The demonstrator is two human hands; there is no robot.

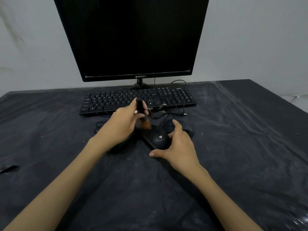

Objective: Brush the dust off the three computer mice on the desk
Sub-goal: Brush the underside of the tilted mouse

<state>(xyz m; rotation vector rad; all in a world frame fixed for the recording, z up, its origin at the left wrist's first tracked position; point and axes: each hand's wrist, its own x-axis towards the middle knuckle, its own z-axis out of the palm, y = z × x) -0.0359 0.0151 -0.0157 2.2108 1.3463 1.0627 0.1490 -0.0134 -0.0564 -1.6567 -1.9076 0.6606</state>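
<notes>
The left hand (124,123) grips the brush (143,115), bristles touching the mouse (158,138) at desk (233,147) centre. The right hand (179,144) spreads wide, steadying it.

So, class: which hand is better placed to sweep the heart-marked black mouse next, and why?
The left hand. It already grips the dark-handled brush with brown bristles, whose tip sits at the front of the black mouse with the white heart. The right hand is steadying that mouse.
</notes>
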